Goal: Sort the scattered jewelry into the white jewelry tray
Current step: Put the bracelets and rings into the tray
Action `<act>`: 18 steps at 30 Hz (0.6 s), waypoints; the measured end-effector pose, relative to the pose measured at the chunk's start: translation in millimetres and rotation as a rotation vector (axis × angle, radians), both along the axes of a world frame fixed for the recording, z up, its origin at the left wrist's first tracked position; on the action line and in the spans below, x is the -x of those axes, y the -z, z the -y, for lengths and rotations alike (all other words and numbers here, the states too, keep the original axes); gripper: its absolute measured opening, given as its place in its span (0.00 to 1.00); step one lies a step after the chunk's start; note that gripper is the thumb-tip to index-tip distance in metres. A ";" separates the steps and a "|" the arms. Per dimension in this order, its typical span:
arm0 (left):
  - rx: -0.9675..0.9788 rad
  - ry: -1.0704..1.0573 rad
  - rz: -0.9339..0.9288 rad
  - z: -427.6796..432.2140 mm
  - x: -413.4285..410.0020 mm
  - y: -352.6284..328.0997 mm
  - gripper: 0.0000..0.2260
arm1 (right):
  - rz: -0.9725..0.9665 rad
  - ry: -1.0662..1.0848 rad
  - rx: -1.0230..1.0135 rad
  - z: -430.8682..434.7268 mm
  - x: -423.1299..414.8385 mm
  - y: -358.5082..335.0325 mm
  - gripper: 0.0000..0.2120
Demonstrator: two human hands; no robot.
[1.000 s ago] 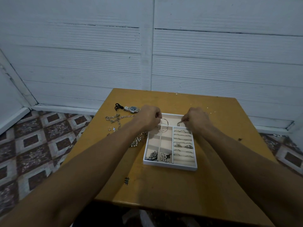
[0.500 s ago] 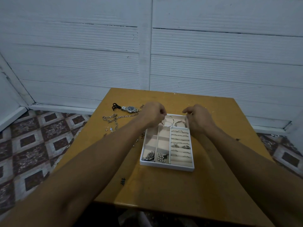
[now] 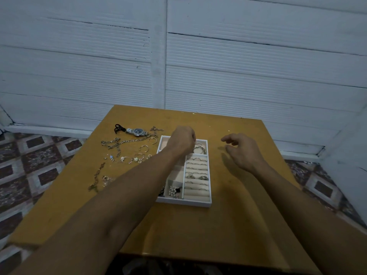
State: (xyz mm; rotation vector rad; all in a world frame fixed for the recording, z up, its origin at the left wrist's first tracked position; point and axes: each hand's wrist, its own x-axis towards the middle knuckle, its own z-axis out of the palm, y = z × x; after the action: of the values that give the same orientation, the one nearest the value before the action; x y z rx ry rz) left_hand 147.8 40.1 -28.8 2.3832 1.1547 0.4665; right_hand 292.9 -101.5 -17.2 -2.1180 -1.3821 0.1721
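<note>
The white jewelry tray (image 3: 209, 171) sits mid-table, with rings (image 3: 198, 177) in its right-hand rolls and small pieces (image 3: 173, 191) in a near compartment. My left hand (image 3: 181, 140) hovers over the tray's far end. Its fingers are curled and pinch the left edge of a silver bangle (image 3: 200, 148) lying in the far right compartment. My right hand (image 3: 244, 151) floats over the bare table right of the tray, fingers loosely bent, holding nothing. Left of the tray lie a wristwatch (image 3: 138, 132), chains (image 3: 116, 143), hoop earrings (image 3: 144, 148) and small charms (image 3: 131, 158).
The tan wooden table (image 3: 198, 235) stands against a white panelled wall. A black clip (image 3: 118, 128) lies beside the watch and a thin bracelet (image 3: 97, 176) near the left edge. Patterned floor tiles show on both sides.
My right hand let go at the tray's far compartment and drew off to the right over the table. My left hand lowered the bangle into that compartment.
</note>
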 end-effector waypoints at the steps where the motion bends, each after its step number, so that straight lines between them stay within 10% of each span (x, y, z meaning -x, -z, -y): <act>1: 0.002 -0.009 -0.004 0.5 -1.1 1.7 0.07 | 0.001 0.003 0.007 2.7 -1.4 0.4 0.13; 18: -0.159 0.017 -0.112 8.2 -7.0 9.6 0.09 | -0.019 0.031 0.050 12.3 -3.0 4.6 0.15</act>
State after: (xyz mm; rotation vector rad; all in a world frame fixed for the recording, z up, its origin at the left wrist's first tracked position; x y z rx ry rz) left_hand 154.8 31.9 -38.4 2.5834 1.1841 0.4383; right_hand 295.9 -113.9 -21.8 -2.1717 -1.3468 0.2160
